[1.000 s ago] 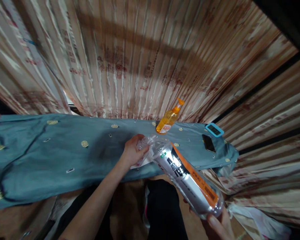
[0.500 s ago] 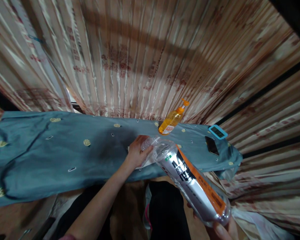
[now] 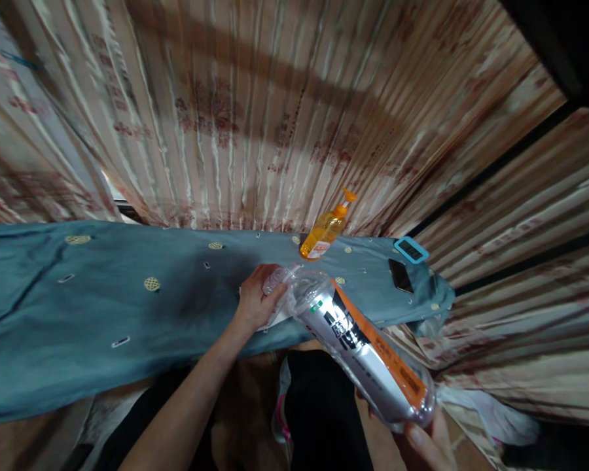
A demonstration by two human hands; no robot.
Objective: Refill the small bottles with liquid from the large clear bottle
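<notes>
A large clear plastic bottle point(image 3: 363, 350) with a silver, black and orange label lies tilted, its neck toward the table and its base toward me. My left hand point(image 3: 256, 302) grips the neck and cap end, over a white cloth or paper point(image 3: 277, 317) on the blue-covered table point(image 3: 127, 307). My right hand point(image 3: 429, 441) holds the bottle's base at the lower right, mostly hidden by the bottle.
An orange pump bottle point(image 3: 324, 229) stands at the table's back edge against the striped curtain point(image 3: 275, 111). A dark phone point(image 3: 401, 275) and a small blue-framed device point(image 3: 411, 250) lie at the table's right end. My dark trousers show below the table edge.
The view has swayed slightly; both hands keep the same hold on the bottle, which stays tilted in about the same place.
</notes>
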